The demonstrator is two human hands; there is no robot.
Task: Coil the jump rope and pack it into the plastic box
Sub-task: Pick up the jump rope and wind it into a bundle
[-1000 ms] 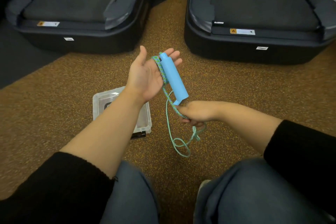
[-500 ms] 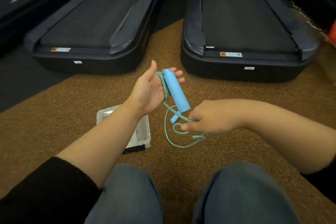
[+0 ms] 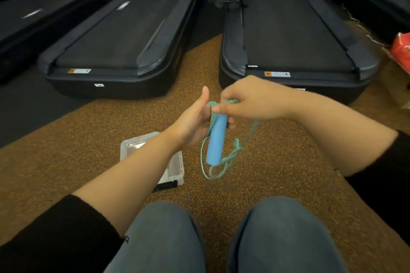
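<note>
My left hand [image 3: 192, 122] is raised palm-up, thumb up, with the jump rope's blue handle [image 3: 216, 139] lying across its fingers, which curl under it. Turns of the green-blue rope [image 3: 213, 115] wrap round that hand beside the handle. My right hand [image 3: 250, 99] is above, pinching the rope at the top of the handle. Loose loops of the rope [image 3: 224, 167] hang below the handle, over the floor. The clear plastic box [image 3: 177, 173] sits open on the floor under my left forearm, which partly hides it.
Two black treadmills [image 3: 119, 51] [image 3: 292, 35] lie on the floor ahead, with a brown speckled strip between them. My knees in jeans [image 3: 159, 239] fill the bottom. A red bag [image 3: 401, 49] lies at the right edge.
My right hand has risen from below the handle to its top, carrying the rope up over my left hand. The view has tilted up.
</note>
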